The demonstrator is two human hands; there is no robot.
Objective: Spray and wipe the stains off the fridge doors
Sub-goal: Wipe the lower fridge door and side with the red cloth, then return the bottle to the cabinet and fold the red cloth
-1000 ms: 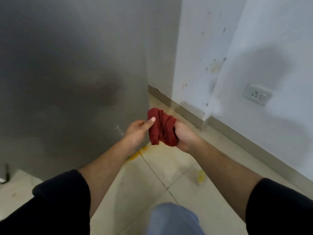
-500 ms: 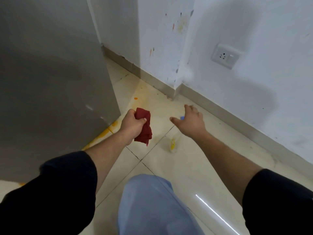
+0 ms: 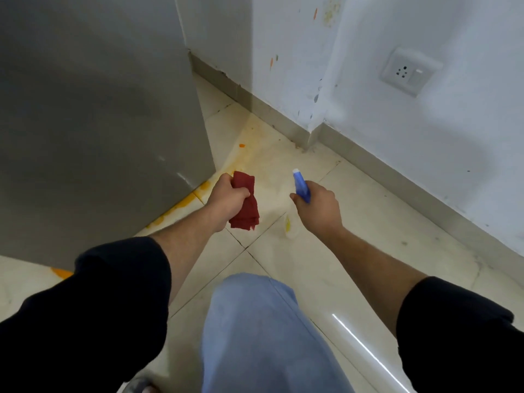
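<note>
My left hand point(image 3: 226, 199) grips the red cloth point(image 3: 245, 208) beside the fridge door point(image 3: 99, 123), and my right hand point(image 3: 319, 207) clasps the spray bottle point(image 3: 301, 185): I judge spraying is due, which calls for aiming the nozzle left.

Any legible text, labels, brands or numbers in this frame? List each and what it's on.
No text is legible.
Clear spray bottle with blue trigger head, gripped by right hand: yellow label patch, too blurred to read.
White wall socket: no readable marking.
Grey metal fridge door: no lettering in view.
Red folded cloth, gripped by left hand: plain.
</note>
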